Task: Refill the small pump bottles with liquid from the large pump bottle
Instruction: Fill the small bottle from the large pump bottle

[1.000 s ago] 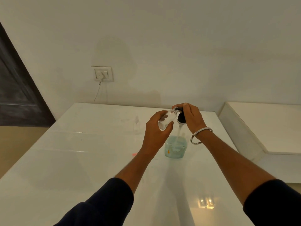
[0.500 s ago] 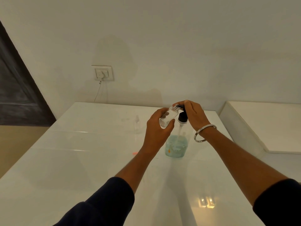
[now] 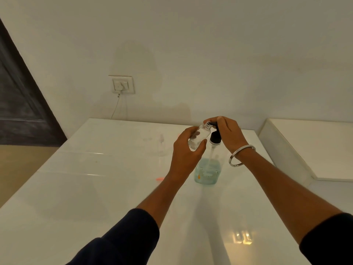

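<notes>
**Small bottle held at the large bottle's pump spout**

Head view: I see both forearms reaching forward over the white surface [image 3: 95,188], dark sleeves pushed up near the elbows. My left hand [image 3: 186,150] is raised, palm turned inward, fingers and thumb curled round the small clear bottle [image 3: 198,137]. I hold that bottle tilted, its open neck pointing up and to the right, right at the spout of the black pump head [image 3: 215,137]. My right hand [image 3: 228,133] arches over the top of the pump, fingers curled down over it and gripping it; a metal bangle [image 3: 241,155] hangs at that wrist. The large pump bottle [image 3: 208,172] stands upright on the surface below both hands, with pale blue liquid in its lower part. A small orange mark shows on its front, but I cannot read any writing or brand on either bottle. Another small clear bottle [image 3: 161,143] stands farther back to the left, faint against the surface.
</notes>
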